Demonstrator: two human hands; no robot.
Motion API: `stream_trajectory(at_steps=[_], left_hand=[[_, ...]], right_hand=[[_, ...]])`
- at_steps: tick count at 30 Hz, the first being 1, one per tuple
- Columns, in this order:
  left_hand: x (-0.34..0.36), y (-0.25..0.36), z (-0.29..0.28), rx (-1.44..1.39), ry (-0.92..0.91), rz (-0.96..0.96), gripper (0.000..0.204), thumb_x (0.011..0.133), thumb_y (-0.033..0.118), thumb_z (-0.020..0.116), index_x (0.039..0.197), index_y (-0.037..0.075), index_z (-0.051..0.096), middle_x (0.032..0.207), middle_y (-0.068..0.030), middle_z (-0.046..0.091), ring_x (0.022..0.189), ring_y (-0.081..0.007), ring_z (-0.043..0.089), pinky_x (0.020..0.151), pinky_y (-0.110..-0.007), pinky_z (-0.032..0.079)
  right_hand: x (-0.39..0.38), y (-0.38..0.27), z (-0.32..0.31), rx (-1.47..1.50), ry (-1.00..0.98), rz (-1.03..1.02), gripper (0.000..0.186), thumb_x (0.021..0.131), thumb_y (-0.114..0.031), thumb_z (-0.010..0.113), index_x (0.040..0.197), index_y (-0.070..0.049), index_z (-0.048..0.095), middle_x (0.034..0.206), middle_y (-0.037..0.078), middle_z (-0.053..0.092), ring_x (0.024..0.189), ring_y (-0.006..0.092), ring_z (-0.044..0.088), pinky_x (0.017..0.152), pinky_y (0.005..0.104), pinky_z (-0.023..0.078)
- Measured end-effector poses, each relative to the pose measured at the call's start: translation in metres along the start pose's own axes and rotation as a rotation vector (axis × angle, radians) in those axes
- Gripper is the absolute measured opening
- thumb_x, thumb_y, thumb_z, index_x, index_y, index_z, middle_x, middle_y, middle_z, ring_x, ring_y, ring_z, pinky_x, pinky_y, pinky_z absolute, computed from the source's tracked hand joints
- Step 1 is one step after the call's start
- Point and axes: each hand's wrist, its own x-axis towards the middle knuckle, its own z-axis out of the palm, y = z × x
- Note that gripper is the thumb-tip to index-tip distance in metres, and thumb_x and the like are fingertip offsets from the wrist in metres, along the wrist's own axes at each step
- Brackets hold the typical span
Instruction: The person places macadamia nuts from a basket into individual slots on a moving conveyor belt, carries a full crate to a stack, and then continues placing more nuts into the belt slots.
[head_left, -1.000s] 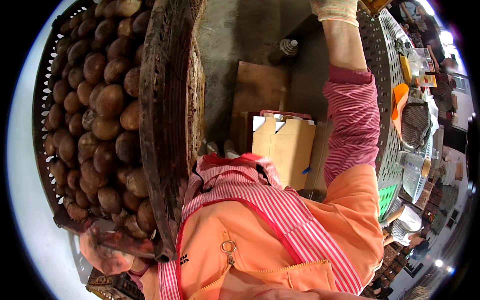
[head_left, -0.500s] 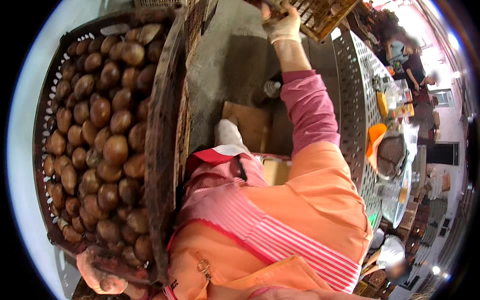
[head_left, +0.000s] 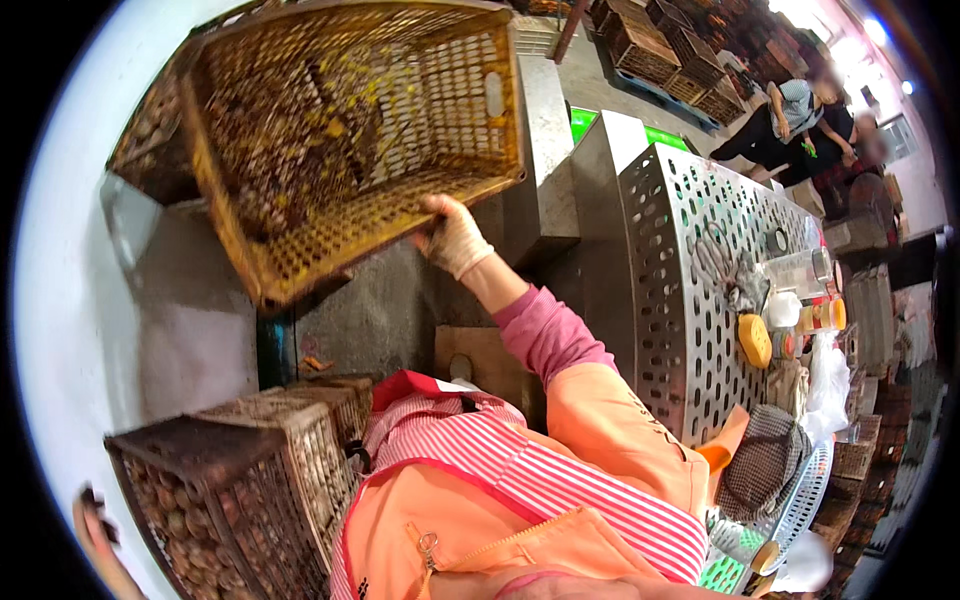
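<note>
A yellowish-brown slatted plastic crate (head_left: pixel 350 257) hangs tilted in front of me at the upper left, its open side facing me. Small yellow bits cling to its inside. My right hand (head_left: pixel 455 238), in a pale glove, is closed over its near rim. Low at the left edge is my left hand (head_left: pixel 95 525), apart from the crates and blurred; dark patches show at its fingers, and whether it grips anything is unclear. Close by, a dark crate (head_left: pixel 195 450) shows many brown, egg-shaped pieces through its side.
Another crate (head_left: pixel 150 185) of brown pieces stands partly behind the raised one. On my right, a perforated metal table (head_left: pixel 660 330) bears scissors (head_left: pixel 712 255), a yellow sponge (head_left: pixel 754 341), jars and a mesh basket (head_left: pixel 765 465). Two people (head_left: pixel 795 115) are farther back near stacked crates (head_left: pixel 650 50).
My right hand has brought the yellowish crate leftward, so its inside now shows. The full crate no longer fills the left side. My left hand has left that crate's corner.
</note>
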Motion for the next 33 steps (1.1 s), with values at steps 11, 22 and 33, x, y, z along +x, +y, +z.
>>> stream_trajectory(at_steps=[11, 22, 33], left_hand=[[0.184, 0.278, 0.359, -0.786, -0.944, 0.278, 0.113, 0.075, 0.054, 0.077, 0.154, 0.008, 0.01, 0.149, -0.0132, 0.036, 0.129, -0.0241, 0.044, 0.094, -0.038, 0.049], [0.326, 0.481, 0.664, -1.397, -0.734, -0.033, 0.036, 0.083, 0.016, 0.069, 0.115, 0.007, 0.056, 0.097, -0.0062, 0.057, 0.089, -0.0193, 0.058, 0.077, -0.033, 0.049], [0.525, 0.764, 0.885, -1.151, -0.924, -0.34, 0.012, 0.087, 0.018, 0.063, 0.091, 0.007, 0.065, 0.102, -0.0074, 0.063, 0.096, -0.0251, 0.058, 0.085, -0.047, 0.051]], right_hand=[[0.1, -0.13, -0.015, -0.019, -0.08, -0.083, 0.029, 0.079, -0.016, 0.066, 0.106, -0.004, 0.062, 0.098, 0.007, 0.066, 0.095, 0.0226, 0.064, 0.089, 0.0448, 0.052], [0.23, -0.346, -0.037, -0.317, 0.271, -0.551, 0.029, 0.076, -0.021, 0.073, 0.1, -0.008, 0.062, 0.088, 0.002, 0.062, 0.08, 0.0144, 0.061, 0.06, 0.0304, 0.05], [0.387, -0.529, -0.16, -0.225, 0.065, -0.488, 0.076, 0.089, -0.026, 0.067, 0.15, -0.004, 0.028, 0.141, 0.011, 0.046, 0.105, 0.0207, 0.058, 0.088, 0.0368, 0.05]])
